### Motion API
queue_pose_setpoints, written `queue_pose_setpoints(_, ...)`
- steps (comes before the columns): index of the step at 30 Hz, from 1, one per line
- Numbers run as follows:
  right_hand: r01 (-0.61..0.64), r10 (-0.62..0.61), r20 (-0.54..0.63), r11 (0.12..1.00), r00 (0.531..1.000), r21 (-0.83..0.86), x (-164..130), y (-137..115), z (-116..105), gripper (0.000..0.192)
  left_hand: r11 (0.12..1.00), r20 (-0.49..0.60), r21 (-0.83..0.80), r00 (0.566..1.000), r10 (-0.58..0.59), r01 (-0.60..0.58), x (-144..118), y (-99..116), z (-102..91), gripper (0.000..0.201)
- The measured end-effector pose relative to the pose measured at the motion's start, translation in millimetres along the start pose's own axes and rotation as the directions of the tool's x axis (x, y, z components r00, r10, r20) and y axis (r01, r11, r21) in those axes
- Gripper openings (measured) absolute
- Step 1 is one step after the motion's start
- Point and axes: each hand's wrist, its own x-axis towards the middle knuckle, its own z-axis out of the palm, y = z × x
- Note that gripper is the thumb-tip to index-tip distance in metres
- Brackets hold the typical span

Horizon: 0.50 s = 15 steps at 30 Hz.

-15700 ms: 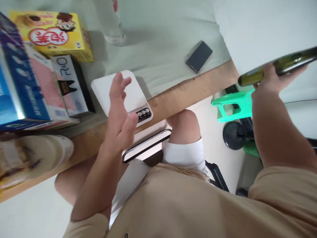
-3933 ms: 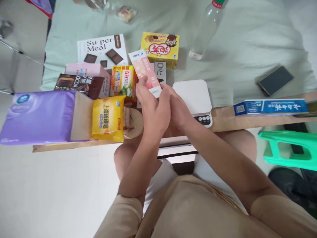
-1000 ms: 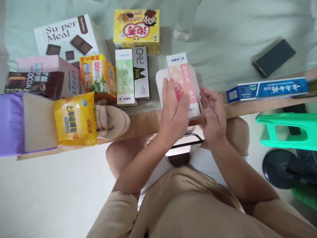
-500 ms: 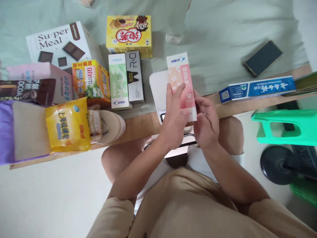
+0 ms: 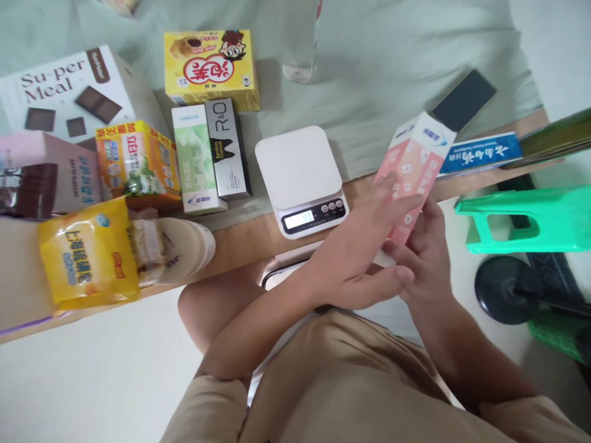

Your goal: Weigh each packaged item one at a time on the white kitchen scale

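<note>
A pink and white toothpaste box [image 5: 409, 175] is held tilted to the right, above the table's front edge. My right hand [image 5: 427, 261] is closed round its lower end. My left hand [image 5: 364, 252] lies across the front of the box with its fingers stretched out and its thumb apart; its fingertips are slightly blurred. To the left of the hands is a white kitchen scale [image 5: 300, 166] with a bare plate and a lit display. A blue toothpaste box [image 5: 482, 152] lies on the right, partly hidden behind the pink one.
Left of the scale stand a black and silver box [image 5: 228, 151], a green box [image 5: 196, 160], a yellow snack box [image 5: 210, 67], an orange box [image 5: 138, 163] and a yellow soap packet [image 5: 87, 255]. A phone [image 5: 466, 98] lies back right. A green stool [image 5: 558, 215] stands below.
The pink toothpaste box has moved right, away from over the scale, and now leans right. Both hands went with it, and the left has stretched its fingers. The scale's plate and display are uncovered.
</note>
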Motion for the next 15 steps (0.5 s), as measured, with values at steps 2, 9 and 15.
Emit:
queue_pose_setpoints(2, -0.008, 0.009, -0.022, 0.999, 1.0, 0.051, -1, -2, -11, 0.073, 1.0, 0.053, -0.011, 0.998, -0.021, 0.022, 0, 1, 4.0, 0.072)
queue_pose_setpoints(9, 0.153, -0.116, -0.247, 0.979, 0.962, 0.137, 35, -16, -46, 0.071, 0.996, 0.062, -0.092, 0.998, 0.027, -0.022, -6, -8, 6.5, 0.064)
queue_pose_setpoints(15, 0.214, -0.173, -0.418, 0.975, 0.892, 0.053, 92, -1, -82, 0.074, 0.995, 0.073, -0.099, 0.997, -0.015, 0.022, -7, -7, 0.9, 0.056)
